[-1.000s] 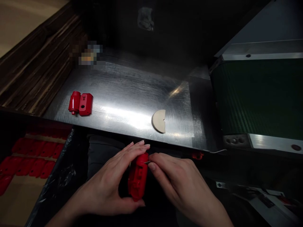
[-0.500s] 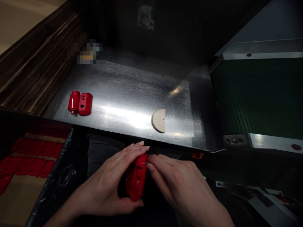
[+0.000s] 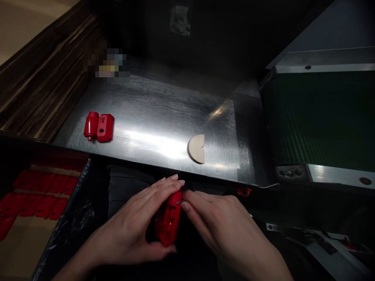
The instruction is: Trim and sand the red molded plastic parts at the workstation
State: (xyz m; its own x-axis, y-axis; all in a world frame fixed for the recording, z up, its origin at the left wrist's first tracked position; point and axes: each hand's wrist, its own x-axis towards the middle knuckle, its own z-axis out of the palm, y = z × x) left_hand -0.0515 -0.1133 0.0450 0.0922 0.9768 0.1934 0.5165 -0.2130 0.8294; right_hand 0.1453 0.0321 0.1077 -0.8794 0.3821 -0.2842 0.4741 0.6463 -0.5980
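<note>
Red plastic part (image 3: 168, 222) between both hands, perhaps a thin blade (image 3: 179, 201)

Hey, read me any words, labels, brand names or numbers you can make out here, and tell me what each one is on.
None can be read.
Red plastic part on the metal table: small raised marks on its face, too small to read.
Red plastic part held by the left hand and right hand: no text shows.
Papers at lower right: dark, nothing legible.
Pixelated patch at the table's far end: blurred out.
</note>
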